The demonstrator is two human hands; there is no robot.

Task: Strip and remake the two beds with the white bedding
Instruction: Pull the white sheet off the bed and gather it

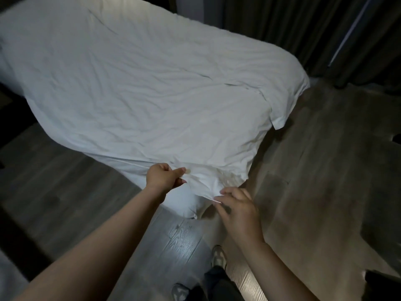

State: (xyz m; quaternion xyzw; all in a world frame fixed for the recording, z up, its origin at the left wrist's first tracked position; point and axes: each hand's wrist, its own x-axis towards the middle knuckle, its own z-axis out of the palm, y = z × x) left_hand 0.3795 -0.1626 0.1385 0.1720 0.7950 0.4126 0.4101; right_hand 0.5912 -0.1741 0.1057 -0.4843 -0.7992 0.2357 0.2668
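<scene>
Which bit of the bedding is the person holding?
Start at the white sheet spread wide. Follow it to its near edge, above the wooden floor. There the bunched corner, held by the left hand and right hand, is tightly crumpled, unlike the spread fabric.

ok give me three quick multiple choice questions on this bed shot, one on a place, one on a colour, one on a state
1. Where do both hands hold the white sheet?
A) its near edge
B) its far edge
C) its middle

2. What colour are the curtains in the background?
A) white
B) dark grey
C) bright red

3. How does the sheet lie?
A) folded in a neat stack
B) rolled in a ball
C) spread out wide, wrinkled

Answers:
1 A, the left hand and right hand pinch the bunched edge closest to the person.
2 B, they hang dark beyond the sheet.
3 C, creases run all across its spread top.
</scene>
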